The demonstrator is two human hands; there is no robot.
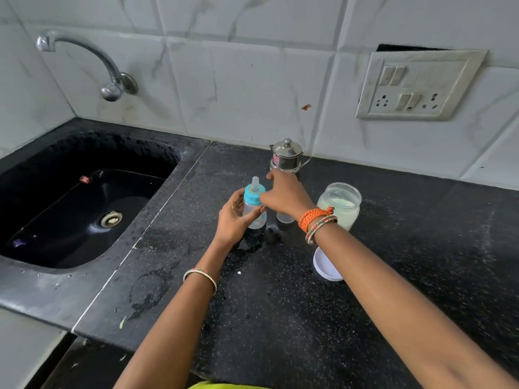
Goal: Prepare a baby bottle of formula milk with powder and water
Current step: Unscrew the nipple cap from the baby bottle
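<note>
1. The left hand (234,217) curls round the lower body of the baby bottle (254,207), thumb across the front and fingers behind, gripping it.
2. The right hand (283,196) pinches the blue collar of the baby bottle from the right side, fingertips closed on it; its other fingers spread toward the back.
3. The baby bottle stands upright on the black speckled bench (280,304), its clear teat (255,184) pointing up above the blue collar. Whether it holds anything I cannot tell.
4. Just right of the baby bottle, partly hidden under the right hand, stands a small clear cup-like piece (284,217); what it is cannot be made out.
5. Further right of the baby bottle sits an open glass jar (341,204) with pale powder inside.
6. A white lid (325,266) lies flat on the bench, right of the baby bottle and nearer the person, partly covered by the right forearm.
7. Behind the baby bottle, against the tiled wall, stands a steel lidded pot (286,154).
8. Well left of the baby bottle lies the dark sink (84,209), with a steel tap (106,68) on the wall above it.
9. High to the right of the baby bottle, a switch plate (415,85) is set in the wall.
</note>
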